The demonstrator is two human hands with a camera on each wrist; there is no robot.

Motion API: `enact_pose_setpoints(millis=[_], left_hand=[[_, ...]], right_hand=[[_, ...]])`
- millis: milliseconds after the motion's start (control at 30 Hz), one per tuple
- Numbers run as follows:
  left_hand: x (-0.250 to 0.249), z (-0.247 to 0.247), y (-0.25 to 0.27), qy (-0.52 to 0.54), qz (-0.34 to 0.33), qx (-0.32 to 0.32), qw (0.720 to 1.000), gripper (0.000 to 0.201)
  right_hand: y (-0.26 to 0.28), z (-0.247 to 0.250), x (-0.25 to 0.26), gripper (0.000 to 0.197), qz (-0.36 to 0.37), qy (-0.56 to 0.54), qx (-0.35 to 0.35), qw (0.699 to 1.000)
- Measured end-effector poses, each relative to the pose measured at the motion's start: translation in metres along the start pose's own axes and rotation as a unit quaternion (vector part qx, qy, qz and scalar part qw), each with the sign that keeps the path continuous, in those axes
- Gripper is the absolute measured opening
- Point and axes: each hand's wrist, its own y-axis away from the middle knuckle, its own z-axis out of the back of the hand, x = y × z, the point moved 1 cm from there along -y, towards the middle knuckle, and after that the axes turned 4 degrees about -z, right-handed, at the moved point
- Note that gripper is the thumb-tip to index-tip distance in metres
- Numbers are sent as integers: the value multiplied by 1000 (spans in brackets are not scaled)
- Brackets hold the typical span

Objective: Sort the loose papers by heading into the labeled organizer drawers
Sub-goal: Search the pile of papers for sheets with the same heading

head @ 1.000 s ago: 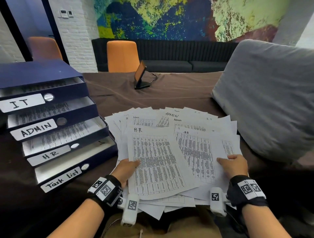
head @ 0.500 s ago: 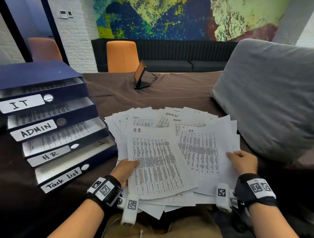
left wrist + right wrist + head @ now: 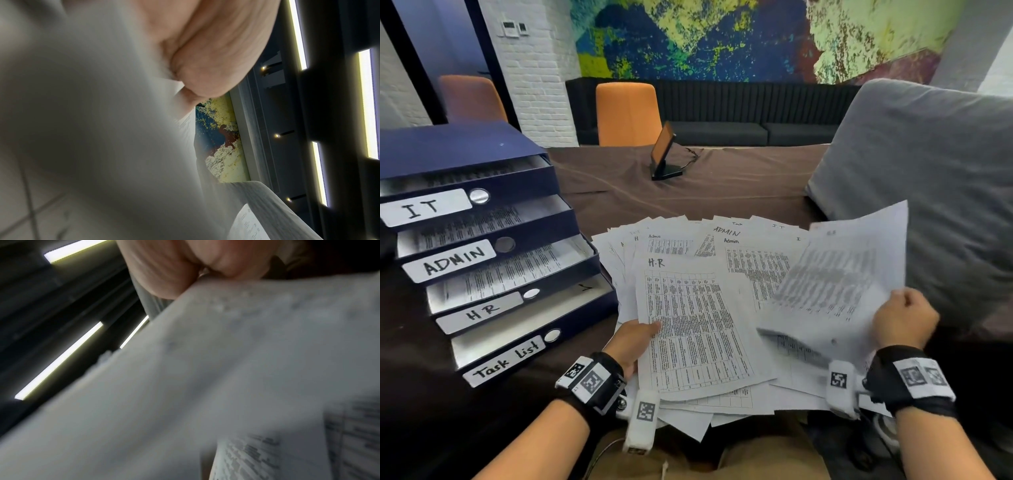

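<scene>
A fan of loose printed papers (image 3: 726,246) lies on the brown table, with headings such as Admin, ADMIN, IT and H.R. My left hand (image 3: 635,337) grips the left edge of the top sheet headed H.R (image 3: 695,329). My right hand (image 3: 902,318) pinches the right edge of a single sheet (image 3: 835,281) and holds it lifted and tilted off the pile; its print is blurred. In the right wrist view my fingers (image 3: 164,272) clamp that sheet (image 3: 226,369). At the left stands the blue organizer (image 3: 448,150), its drawers labelled IT (image 3: 422,207), ADMIN (image 3: 453,262), HR (image 3: 482,311) and Task List (image 3: 506,359), all pulled out.
A large grey cushion (image 3: 928,192) stands close on the right, behind the lifted sheet. A small black stand with an orange screen (image 3: 664,154) sits further back on the table. Orange chairs (image 3: 626,113) and a dark sofa stand beyond the table's far edge.
My right hand has slid right, taken hold of one sheet by its edge and lifted it off the pile. The left hand has stayed on the H.R sheet.
</scene>
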Motion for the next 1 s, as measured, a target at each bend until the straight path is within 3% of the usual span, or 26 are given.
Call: enact_pose_setpoints(millis=[133, 233, 367, 500, 567, 667, 733, 833, 900, 1000], left_hand=[[-1, 0, 1, -9, -3, -13, 1000, 28], [-2, 0, 3, 5, -3, -12, 1000, 26], [-3, -1, 4, 59, -18, -9, 998, 37], [-7, -2, 8, 136, -26, 69, 988, 52], [-9, -4, 14, 100, -42, 78, 991, 50], [-5, -7, 20, 23, -61, 37, 997, 36], [-6, -5, 21, 7, -60, -10, 998, 24], [-14, 0, 24, 15, -44, -58, 997, 9], [-18, 5, 24, 50, -28, -80, 995, 19], [-18, 10, 23, 104, -13, -104, 989, 21]], right_hand=[[-12, -3, -14, 19, -88, -122, -12, 989], [-11, -26, -27, 17, -105, -134, 47, 984], [39, -43, 6, 19, -45, -100, 139, 984], [78, -58, 17, 19, 15, -38, 260, 965], [92, -69, 21, 18, 50, -14, 338, 940], [107, -86, 27, 40, 76, 35, 408, 909], [106, -95, 32, 46, 57, 42, 379, 923], [92, -105, 23, 31, -8, 110, 318, 942], [93, -107, 24, 25, -49, 126, 333, 933], [102, -108, 30, 29, -146, 56, 376, 913]])
